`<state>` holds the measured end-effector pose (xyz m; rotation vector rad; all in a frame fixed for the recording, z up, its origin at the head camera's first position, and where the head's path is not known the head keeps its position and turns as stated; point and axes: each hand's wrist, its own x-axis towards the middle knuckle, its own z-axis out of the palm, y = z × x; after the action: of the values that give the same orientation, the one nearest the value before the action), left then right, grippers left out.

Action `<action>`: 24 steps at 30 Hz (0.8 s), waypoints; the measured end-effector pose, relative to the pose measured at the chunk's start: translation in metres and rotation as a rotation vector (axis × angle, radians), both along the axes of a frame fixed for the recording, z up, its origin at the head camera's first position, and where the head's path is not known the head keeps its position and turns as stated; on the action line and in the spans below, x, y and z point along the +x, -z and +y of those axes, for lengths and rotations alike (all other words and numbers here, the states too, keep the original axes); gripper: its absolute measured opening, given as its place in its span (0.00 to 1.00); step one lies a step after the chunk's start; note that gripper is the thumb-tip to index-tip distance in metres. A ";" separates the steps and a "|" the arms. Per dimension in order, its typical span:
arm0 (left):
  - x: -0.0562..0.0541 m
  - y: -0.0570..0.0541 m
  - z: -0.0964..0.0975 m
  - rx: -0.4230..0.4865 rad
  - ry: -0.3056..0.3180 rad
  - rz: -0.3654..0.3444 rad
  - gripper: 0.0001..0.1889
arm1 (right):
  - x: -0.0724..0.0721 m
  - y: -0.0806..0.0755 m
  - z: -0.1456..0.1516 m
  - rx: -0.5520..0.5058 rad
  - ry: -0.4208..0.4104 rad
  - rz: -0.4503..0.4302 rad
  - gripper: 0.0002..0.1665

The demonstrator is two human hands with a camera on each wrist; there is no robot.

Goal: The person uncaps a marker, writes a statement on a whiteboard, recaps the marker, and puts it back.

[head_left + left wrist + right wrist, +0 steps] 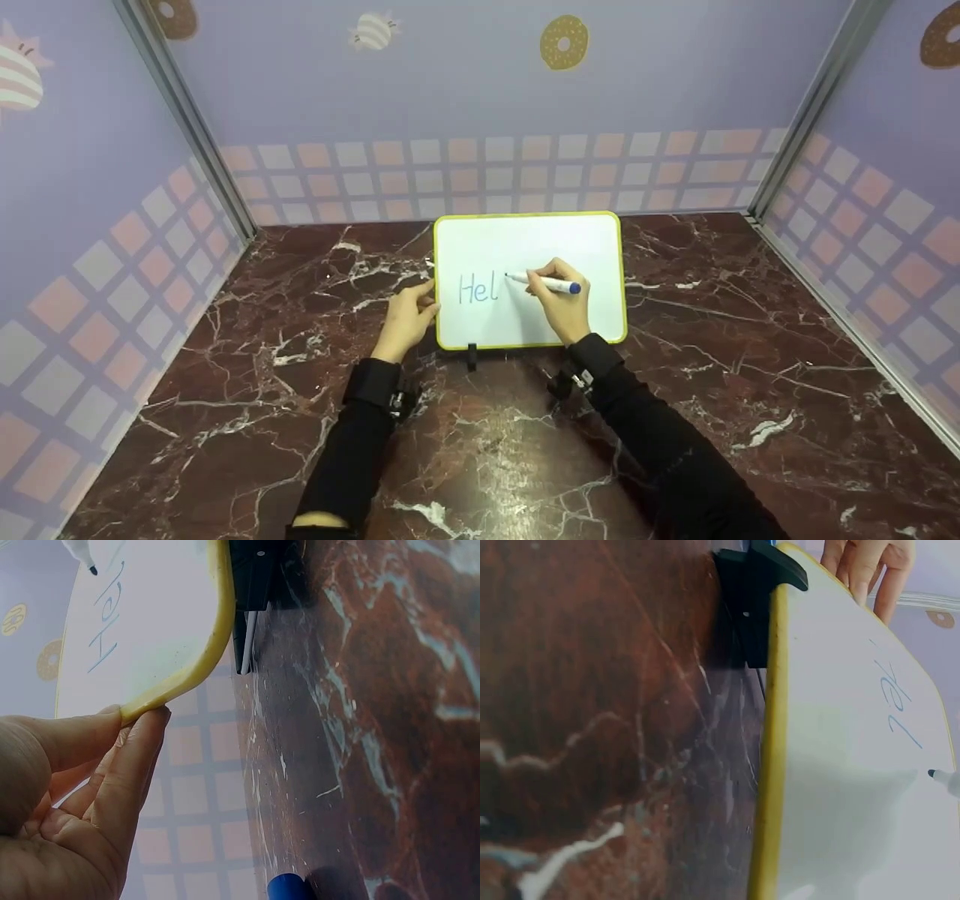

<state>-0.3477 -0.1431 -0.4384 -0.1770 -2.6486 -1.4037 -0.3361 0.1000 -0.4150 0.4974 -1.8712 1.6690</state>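
Note:
A small whiteboard (532, 240) with a yellow rim leans upright on a black stand (472, 357). Blue handwriting reading "Hel" (478, 288) is on its left half. My left hand (409, 319) pinches the board's left edge between thumb and fingers, as the left wrist view shows close up. In my right hand (562, 300) is a white marker (556, 284) with a blue end, held like a pen. Its dark tip points left, right by the board's surface just past the "l". The right wrist view shows the marker's tip (933, 774) but not the hand that holds it.
The board stands on a dark red marbled table (480, 450). Patterned purple wall panels (480, 105) enclose the back and sides, with metal posts (187, 112) at the corners. A blue rounded object (289, 887) shows at the bottom of the left wrist view, partly cut off.

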 end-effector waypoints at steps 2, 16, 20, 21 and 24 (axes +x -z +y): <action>0.000 0.000 0.000 -0.002 -0.005 0.003 0.26 | -0.002 -0.001 -0.001 0.003 -0.003 0.002 0.07; -0.001 0.000 0.001 0.001 -0.011 -0.010 0.26 | -0.004 0.000 -0.002 0.046 0.001 0.004 0.08; 0.000 0.000 0.001 -0.003 -0.014 -0.004 0.26 | 0.001 0.002 0.001 0.071 -0.025 -0.005 0.09; 0.000 0.000 0.001 -0.004 -0.012 -0.002 0.26 | 0.002 0.003 0.002 0.079 -0.034 -0.011 0.10; 0.001 0.000 0.000 0.002 0.001 -0.001 0.26 | 0.004 0.004 0.005 0.097 -0.058 -0.033 0.11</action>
<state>-0.3465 -0.1429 -0.4383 -0.1771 -2.6479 -1.4075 -0.3316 0.1050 -0.4195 0.5722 -1.9859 1.6383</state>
